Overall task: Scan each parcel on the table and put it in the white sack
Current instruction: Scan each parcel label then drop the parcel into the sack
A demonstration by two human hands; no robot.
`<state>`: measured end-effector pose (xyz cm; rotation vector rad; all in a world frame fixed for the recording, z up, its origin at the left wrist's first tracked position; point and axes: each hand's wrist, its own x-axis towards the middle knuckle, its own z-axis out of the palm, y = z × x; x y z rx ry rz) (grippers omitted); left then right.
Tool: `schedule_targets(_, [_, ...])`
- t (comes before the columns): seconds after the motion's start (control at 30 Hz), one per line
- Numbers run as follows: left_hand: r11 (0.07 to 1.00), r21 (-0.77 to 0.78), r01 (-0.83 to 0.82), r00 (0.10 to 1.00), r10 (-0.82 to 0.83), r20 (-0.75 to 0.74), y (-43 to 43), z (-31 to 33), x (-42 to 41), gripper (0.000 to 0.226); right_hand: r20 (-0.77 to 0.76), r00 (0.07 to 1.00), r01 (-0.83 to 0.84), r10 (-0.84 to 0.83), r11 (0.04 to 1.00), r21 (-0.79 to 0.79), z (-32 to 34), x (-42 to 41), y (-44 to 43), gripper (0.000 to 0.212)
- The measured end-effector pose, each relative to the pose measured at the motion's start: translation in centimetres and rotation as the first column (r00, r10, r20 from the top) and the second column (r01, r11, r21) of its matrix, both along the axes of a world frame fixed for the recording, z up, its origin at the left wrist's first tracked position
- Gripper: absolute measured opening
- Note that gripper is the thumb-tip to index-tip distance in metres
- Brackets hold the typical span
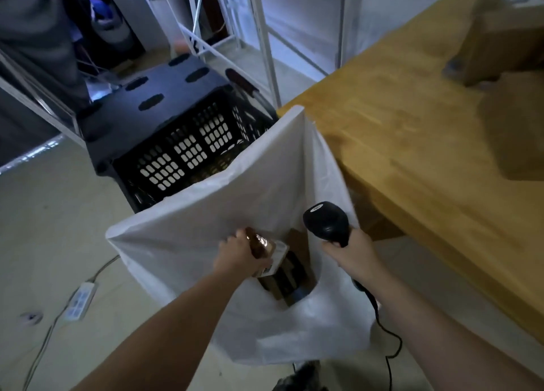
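The white sack (235, 202) stands open on the floor beside the wooden table (412, 120). My left hand (240, 256) grips a small brown parcel (266, 251) wrapped in glossy tape with a white label, holding it over the sack's mouth. Several brown cardboard parcels (291, 279) lie inside the sack below it. My right hand (353, 252) grips the handle of a black barcode scanner (326, 221), just right of the sack opening, with its cable trailing down. Two blurred cardboard parcels (506, 31) sit at the table's far right.
A black plastic crate (176, 143) stands behind the sack on a black cart. White metal shelving frames (265, 43) rise at the back. A white power strip (80, 301) and cable lie on the floor to the left. Someone's grey clothing shows at the top left.
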<state>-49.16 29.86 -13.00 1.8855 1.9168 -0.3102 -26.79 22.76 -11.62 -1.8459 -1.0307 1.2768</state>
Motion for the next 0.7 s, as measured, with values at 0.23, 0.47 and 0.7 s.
schedule_targets(0.23, [0.969, 0.013, 0.247, 0.965, -0.245, -0.094, 2.4, -6.4, -2.3, 0.095, 0.064, 0.997, -0.048, 0.051, 0.998, -0.041, -4.4, -2.6, 2.9, 0.027])
schedule_targets(0.47, [0.931, 0.061, 0.359, 0.931, -0.362, 0.054, 4.0, -5.2, 0.9, 0.066, 0.136, 0.991, -0.004, 0.01, 0.999, -0.041, -3.4, -2.0, 3.6, 0.031])
schedule_targets(0.7, [0.903, 0.14, 0.406, 0.837, -0.429, 0.341, 4.2, 1.8, 8.2, 0.052, 0.189, 0.958, 0.211, -0.214, 0.977, 0.04, 1.9, 2.0, 1.3, 0.043])
